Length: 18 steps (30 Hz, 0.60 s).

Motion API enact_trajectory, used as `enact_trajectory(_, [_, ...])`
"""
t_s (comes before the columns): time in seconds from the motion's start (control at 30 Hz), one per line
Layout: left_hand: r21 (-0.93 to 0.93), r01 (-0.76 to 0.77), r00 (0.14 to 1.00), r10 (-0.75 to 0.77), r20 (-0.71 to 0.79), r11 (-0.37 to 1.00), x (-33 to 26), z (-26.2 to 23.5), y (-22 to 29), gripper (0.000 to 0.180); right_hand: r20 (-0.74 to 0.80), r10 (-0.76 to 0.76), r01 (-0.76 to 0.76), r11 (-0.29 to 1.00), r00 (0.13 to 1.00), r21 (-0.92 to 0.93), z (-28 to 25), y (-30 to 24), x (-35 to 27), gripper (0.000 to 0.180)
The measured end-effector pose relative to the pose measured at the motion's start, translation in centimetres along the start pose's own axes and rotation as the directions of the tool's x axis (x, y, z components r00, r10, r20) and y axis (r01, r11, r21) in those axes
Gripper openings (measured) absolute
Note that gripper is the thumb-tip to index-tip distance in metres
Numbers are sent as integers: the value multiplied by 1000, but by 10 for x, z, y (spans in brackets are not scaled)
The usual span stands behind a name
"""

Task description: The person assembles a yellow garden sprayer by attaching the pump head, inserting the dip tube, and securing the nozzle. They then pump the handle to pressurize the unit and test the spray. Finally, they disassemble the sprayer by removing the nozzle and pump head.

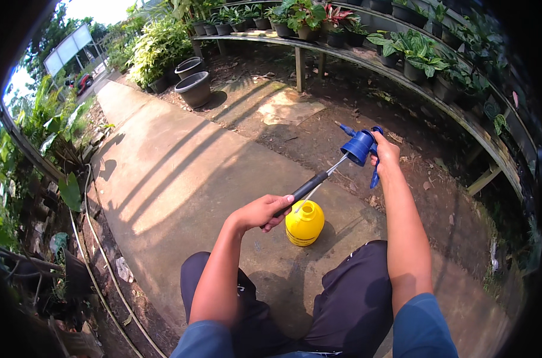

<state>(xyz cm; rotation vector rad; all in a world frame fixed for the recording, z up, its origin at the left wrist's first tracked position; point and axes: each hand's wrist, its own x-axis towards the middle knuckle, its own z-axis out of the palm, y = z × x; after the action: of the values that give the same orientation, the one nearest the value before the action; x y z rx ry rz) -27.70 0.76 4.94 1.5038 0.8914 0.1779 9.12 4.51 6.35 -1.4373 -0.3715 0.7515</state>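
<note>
My right hand (385, 154) is closed around the blue pump sprayer head (358, 147), which is tilted with its nozzle toward the upper left. From the head's underside a thin metal rod runs down into a black pump tube (304, 192). The fingers of my left hand (265, 213) wrap the lower part of that tube. A thin whitish hose (310, 194) hangs from the head toward the bottle. Upright on the concrete between my knees stands the yellow sprayer bottle (304, 224), its round mouth uncovered, just right of my left hand.
Potted plants (415, 59) line a curved wooden bench (366, 52) at the far right. Two dark plastic pots (193, 89) stand beside the concrete path (157, 161). A pale hose (95, 232) lies along the left edge, next to leafy plants.
</note>
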Motion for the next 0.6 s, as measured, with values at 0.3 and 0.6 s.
enact_trajectory(0.3, [177, 435, 880, -458, 123, 883, -70, -55, -4, 54, -323, -17, 91, 973, 946, 214, -71, -10, 47, 31])
enact_trajectory(0.6, [-14, -378, 889, 359, -283, 926, -60, -62, -8, 30, 13, 137, -136, 960, 991, 246, -75, 5, 63, 29])
